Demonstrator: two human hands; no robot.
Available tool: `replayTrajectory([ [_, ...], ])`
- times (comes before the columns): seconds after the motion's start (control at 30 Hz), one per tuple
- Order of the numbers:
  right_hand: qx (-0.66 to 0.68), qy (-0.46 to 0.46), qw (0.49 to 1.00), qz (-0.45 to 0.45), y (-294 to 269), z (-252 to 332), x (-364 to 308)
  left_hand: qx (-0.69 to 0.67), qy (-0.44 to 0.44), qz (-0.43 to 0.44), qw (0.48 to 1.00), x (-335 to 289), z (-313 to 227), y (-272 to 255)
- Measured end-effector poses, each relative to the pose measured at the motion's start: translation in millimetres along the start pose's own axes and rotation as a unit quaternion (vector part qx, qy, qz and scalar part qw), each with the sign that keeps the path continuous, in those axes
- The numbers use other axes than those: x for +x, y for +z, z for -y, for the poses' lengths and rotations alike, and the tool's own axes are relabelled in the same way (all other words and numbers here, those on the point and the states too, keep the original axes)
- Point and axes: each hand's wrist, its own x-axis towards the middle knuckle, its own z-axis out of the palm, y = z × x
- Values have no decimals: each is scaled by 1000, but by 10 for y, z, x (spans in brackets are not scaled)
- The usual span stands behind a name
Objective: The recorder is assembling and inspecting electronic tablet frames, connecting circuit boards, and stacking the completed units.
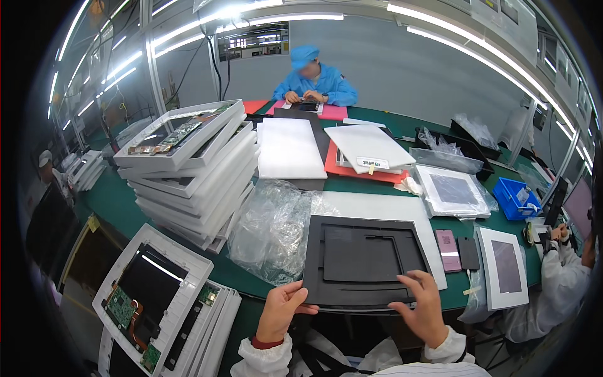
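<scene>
In front of me a black rectangular frame back panel (358, 254), with a raised middle plate and a bent slot, lies partly on a white foam sheet (377, 204). My left hand (282, 311) grips its near left corner, thumb on top and fingers beneath. At the near right corner my right hand (424, 308) is open, thumb and fingers apart, fingertips over or touching the panel. A heap of clear plastic bags (270, 232) lies left of the panel.
Tilted stacks of white frames with circuit boards (157, 301) rise at my left, near and far (195, 182). To the right are a phone-like pink device (448, 251), a white frame (502, 267) and a blue bin (515, 198). A person in blue (320, 81) works opposite; another sits at right.
</scene>
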Motion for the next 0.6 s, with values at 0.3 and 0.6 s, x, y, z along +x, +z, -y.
replayTrajectory([
  [0.3, -58, -218, 970, 87, 131, -381, 248, -43, -16, 25, 999, 136, -27, -98],
  [0.6, -46, -90, 995, -8, 302, -367, 19, -68, -66, 50, 994, 136, -18, -36],
])
